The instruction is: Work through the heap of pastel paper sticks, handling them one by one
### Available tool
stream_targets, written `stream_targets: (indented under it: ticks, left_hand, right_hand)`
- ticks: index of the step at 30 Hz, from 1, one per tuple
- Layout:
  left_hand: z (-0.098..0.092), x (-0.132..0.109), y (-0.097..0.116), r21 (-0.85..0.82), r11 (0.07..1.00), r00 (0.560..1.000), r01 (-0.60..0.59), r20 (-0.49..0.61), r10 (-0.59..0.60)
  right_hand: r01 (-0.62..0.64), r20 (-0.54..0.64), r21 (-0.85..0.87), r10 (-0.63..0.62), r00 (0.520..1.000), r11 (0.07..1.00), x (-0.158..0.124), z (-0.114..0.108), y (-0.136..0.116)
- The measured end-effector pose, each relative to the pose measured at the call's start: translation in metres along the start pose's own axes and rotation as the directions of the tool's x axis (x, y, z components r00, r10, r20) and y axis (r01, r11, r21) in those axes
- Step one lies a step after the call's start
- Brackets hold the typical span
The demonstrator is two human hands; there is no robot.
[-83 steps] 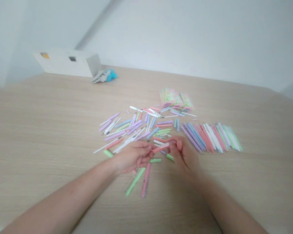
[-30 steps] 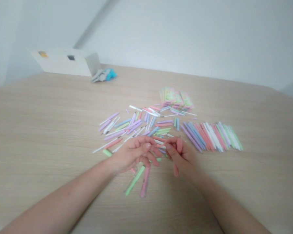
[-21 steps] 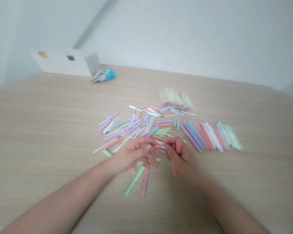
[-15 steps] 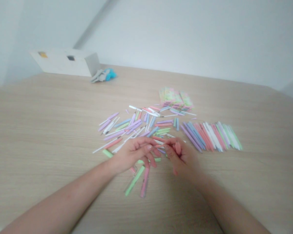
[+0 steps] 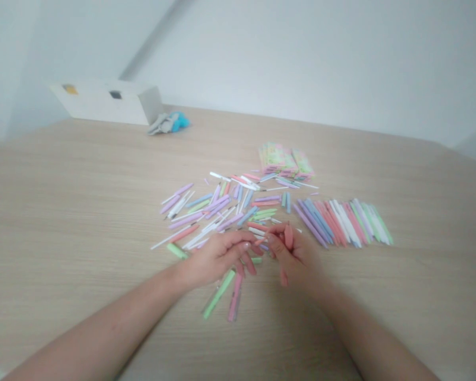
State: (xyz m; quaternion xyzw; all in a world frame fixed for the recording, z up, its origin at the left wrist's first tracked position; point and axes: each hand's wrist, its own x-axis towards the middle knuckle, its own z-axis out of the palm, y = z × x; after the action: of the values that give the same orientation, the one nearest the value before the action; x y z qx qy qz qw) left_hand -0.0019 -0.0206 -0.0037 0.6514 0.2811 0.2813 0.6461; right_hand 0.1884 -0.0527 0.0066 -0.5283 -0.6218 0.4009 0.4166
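Note:
Over the front of a loose heap of pen parts, my two hands meet. Thumb and forefinger of my left hand are closed at one end of a small coral pen piece; its other fingers are loosely curled. My right hand pinches the other end of that piece. A coral pen barrel also sticks up from the right fingers, and its lower part is hidden. Just in front of the left fingers lie a green pen part and a pink pen part.
To the right, pastel pens lie side by side in a row. Stacked printed packs stand behind the heap. At the back left are a white box and a crumpled grey and blue cloth-like item on the wooden table.
Both hands have shifted only slightly. The small coral piece between them is now tilted more, and the coral barrel in my right hand stands a little higher.

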Motion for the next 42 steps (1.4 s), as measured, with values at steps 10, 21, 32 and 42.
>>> stream_targets:
  ticks: [10,21,32,42]
  left_hand:
    - [0.004,-0.002,0.009,-0.057,0.998,0.996,0.02,-0.082,-0.025]
    - [-0.007,0.005,0.003,-0.249,0.963,0.975,-0.098,-0.22,0.043]
    - [-0.008,0.004,-0.001,-0.282,0.954,0.986,-0.097,-0.158,0.053]
    - [-0.003,0.005,0.004,-0.275,0.958,0.985,-0.076,-0.168,0.03]
  right_hand:
    - [-0.014,-0.004,0.124,0.015,1.0,0.992,0.007,0.001,0.002]
    - [-0.093,0.053,0.255,0.082,0.995,0.962,0.005,0.001,0.006]
    - [-0.077,0.063,0.35,0.059,0.996,0.933,0.004,0.001,0.005]
    - [-0.053,0.09,0.289,0.028,0.996,0.956,0.003,0.003,-0.004]
